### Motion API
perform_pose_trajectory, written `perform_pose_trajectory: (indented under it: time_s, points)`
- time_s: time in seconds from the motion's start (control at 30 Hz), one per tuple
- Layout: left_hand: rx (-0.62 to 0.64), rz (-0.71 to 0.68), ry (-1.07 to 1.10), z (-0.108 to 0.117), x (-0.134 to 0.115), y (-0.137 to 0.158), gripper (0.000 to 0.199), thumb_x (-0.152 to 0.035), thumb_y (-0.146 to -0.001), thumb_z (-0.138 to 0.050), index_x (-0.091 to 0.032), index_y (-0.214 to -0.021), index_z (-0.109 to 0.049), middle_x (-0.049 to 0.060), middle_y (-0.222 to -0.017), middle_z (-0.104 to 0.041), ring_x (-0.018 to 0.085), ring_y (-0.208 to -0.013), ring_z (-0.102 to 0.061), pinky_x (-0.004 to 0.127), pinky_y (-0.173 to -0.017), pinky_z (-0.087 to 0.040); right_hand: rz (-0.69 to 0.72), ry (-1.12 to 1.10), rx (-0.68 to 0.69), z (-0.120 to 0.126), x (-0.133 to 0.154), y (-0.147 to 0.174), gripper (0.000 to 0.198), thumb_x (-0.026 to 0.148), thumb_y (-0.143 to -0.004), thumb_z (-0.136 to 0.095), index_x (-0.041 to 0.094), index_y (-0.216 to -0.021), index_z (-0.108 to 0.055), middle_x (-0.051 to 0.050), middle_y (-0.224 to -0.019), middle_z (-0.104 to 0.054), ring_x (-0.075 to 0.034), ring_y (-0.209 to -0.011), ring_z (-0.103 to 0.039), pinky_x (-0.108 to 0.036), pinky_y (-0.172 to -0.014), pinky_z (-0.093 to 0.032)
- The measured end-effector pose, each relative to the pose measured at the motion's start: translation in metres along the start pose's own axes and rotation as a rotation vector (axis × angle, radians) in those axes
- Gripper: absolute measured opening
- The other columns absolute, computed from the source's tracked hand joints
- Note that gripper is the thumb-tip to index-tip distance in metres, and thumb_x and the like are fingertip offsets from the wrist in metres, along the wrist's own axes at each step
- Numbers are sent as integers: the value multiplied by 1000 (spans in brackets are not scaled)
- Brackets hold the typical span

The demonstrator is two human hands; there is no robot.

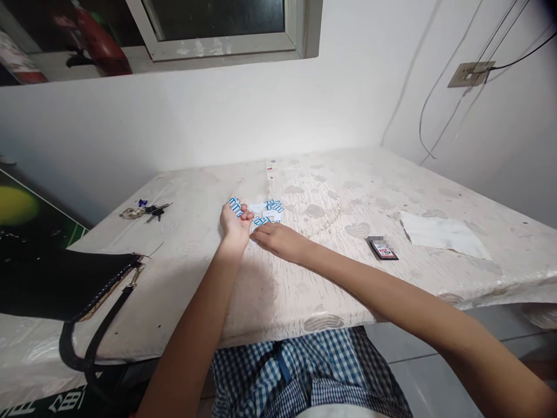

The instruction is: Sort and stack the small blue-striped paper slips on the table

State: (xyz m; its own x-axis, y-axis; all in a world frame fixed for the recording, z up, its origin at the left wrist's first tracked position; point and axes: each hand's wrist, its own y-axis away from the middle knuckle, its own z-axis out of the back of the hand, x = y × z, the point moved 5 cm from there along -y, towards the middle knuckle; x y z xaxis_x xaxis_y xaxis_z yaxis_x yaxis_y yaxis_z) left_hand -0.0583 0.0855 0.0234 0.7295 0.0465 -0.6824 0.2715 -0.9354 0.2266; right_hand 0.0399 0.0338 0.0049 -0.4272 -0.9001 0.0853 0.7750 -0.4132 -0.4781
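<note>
My left hand [236, 227] rests on the table with its palm turned up and its fingers curled around blue-and-white printed cards [235, 205]. Close beside its wrist, my right hand [281, 241] lies low over the tabletop, palm down, fingers together and pointing left. Whatever its fingertips may pinch is hidden. More blue-and-white cards [274, 206] lie loosely overlapped just beyond my right hand, some with plain white faces showing.
A patterned cover spreads over the table [313, 290]. Keys [157, 211] and a black bag [65, 284] with a strap are on the left. To the right lie a small dark-edged card holder [383, 248] and a white cloth [444, 234]. The wall stands behind.
</note>
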Motion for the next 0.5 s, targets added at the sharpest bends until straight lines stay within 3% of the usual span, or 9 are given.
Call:
perform_pose_trajectory:
  time_s: [0.27,0.4,0.5]
  points:
    - [18,-40,-21,2,-4,-1,13,-17,-79,-29,-18,-69,-37,-4,-46,-37,6,-32,-25,17,-36,-24,-41,-50,-59,12,-3,2,21,14,-88,-38,11,-102,-54,-12,-88,-59,-20,-85,-52,-34,-76,-40]
    - [48,-46,-13,1,-5,-1,15,-19,-81,-28,-18,-68,-36,-4,-46,-37,6,-32,-26,17,-36,-25,-266,-340,-315,27,-24,9,30,7,-81,-39,12,-105,-55,-10,-98,-60,-17,-88,-54,-30,-79,-41]
    - [121,35,-92,-4,5,1,16,-19,-81,-31,-18,-68,-39,-3,-46,-39,6,-33,-29,16,-36,-26,-516,-648,-485,27,-48,16,28,11,-79,-39,11,-100,-57,-8,-90,-62,-14,-76,-56,-28,-70,-43]
